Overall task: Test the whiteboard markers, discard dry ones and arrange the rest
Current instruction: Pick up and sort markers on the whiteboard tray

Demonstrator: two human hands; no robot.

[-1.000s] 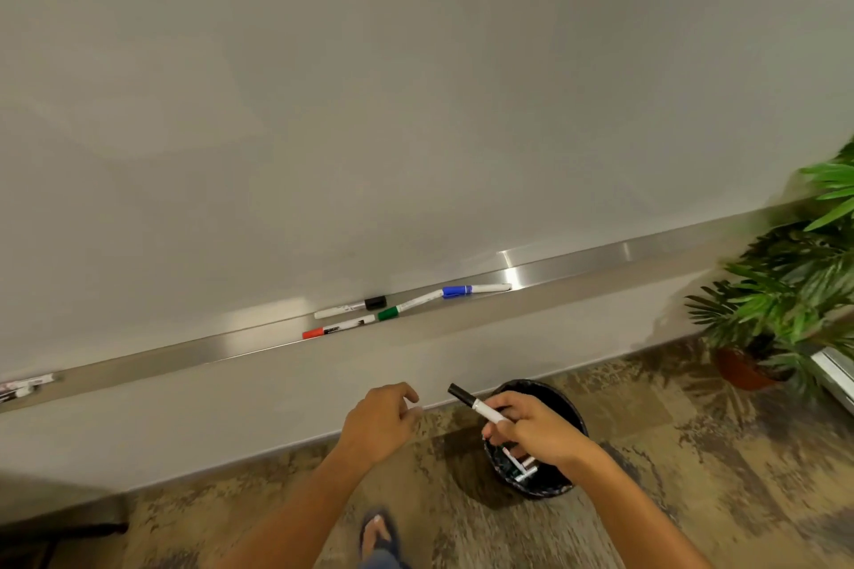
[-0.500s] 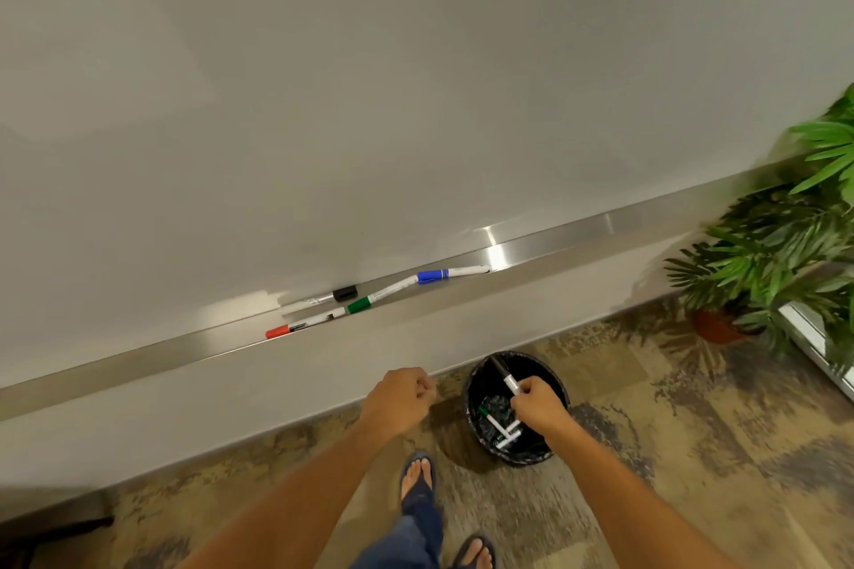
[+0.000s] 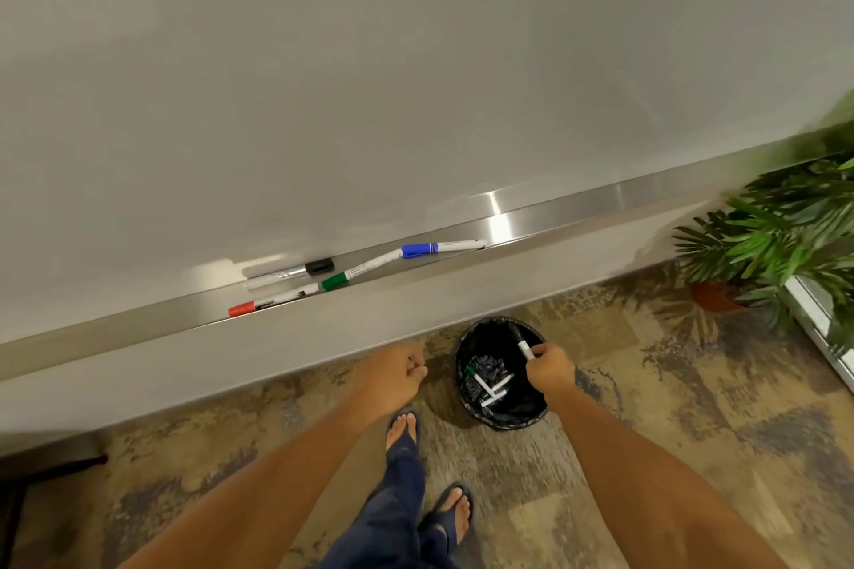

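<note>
Four capped markers on the long brushed-metal tray (image 3: 577, 206) under the wide white whiteboard (image 3: 416, 60): black-capped white marker (image 3: 295, 271) nearest the board, red-capped white marker (image 3: 272, 301) at the left front, green-capped white marker (image 3: 360, 268) in the middle, blue-capped white marker (image 3: 441, 247) at the right. Green and blue ones nearly end to end; red and green ones also close in line.

Below the tray, on the mottled brown and grey carpet floor (image 3: 693, 430), a round black waste bin with a black plastic liner (image 3: 466, 397). Inside the bin, several discarded white markers (image 3: 490, 386), lying crossed, one with a green end.

Right hand (image 3: 550, 370) over the right side of the bin opening, fingers curled, pinching a white marker with a black cap (image 3: 522, 344); cap end up and away, dark against the liner and hard to see. Marker above the bin mouth, apart from the ones at the bottom.

Left hand (image 3: 393, 372) just left of the bin, curled into a loose fist, thumb against the fingers; whether something small is inside, cannot tell.

At the far right, a green leafy plant in a terracotta pot (image 3: 776, 245), well apart from the bin. At the bottom, two feet in dark flip-flop sandals (image 3: 406, 425) and dark blue trouser legs (image 3: 397, 513).
</note>
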